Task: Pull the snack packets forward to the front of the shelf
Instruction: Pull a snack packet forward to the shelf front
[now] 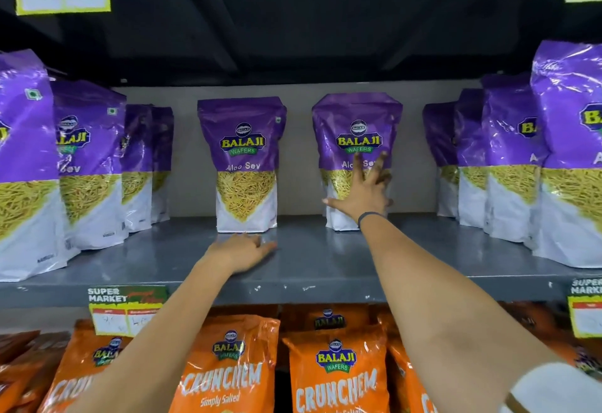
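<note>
Two purple-and-white Aloo Sev packets stand upright at the back of the grey shelf [325, 269]. My right hand [361, 189] is spread flat against the front of the right packet [356, 119], fingers apart, not wrapped around it. My left hand [242, 250] rests low on the shelf surface just in front of the left packet [242, 139], fingers extended, holding nothing. Both packets sit well behind the shelf's front edge.
Rows of the same purple packets [88, 165] fill the left side and the right side [514, 158], standing further forward. A price tag [127, 310] hangs on the shelf edge. Orange Crunchem packets [335, 377] fill the shelf below. The upper shelf overhangs darkly.
</note>
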`<state>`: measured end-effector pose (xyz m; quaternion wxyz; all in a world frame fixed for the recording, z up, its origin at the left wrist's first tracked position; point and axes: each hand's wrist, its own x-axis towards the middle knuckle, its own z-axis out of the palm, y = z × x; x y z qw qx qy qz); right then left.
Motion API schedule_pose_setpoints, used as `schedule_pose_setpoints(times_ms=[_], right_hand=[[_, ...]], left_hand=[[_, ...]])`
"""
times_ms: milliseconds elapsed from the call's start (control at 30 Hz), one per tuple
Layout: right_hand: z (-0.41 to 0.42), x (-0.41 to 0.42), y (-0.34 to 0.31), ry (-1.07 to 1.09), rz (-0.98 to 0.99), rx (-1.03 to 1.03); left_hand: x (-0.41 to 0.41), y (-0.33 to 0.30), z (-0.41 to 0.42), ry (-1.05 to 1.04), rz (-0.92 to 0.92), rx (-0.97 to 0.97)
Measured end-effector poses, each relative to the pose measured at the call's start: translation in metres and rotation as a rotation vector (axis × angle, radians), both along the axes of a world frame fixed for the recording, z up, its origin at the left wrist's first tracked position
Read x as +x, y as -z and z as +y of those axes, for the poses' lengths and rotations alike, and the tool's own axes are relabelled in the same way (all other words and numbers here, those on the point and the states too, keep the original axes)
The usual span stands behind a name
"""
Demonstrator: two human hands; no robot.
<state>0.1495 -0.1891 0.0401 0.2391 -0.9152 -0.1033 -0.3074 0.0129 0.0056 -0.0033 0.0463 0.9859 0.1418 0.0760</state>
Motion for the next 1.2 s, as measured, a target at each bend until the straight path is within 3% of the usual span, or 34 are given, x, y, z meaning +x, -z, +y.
schedule_pose_setpoints(times_ms=[467, 1200], right_hand=[[0.001, 0.005, 0.003, 0.073, -0.082, -0.181], [-0.009, -0.017, 0.002, 0.068, -0.081, -0.225]], left_hand=[[-0.001, -0.002, -0.001, 0.001, 0.012, -0.011], [0.0, -0.002, 0.002, -0.006, 0.006, -0.071]])
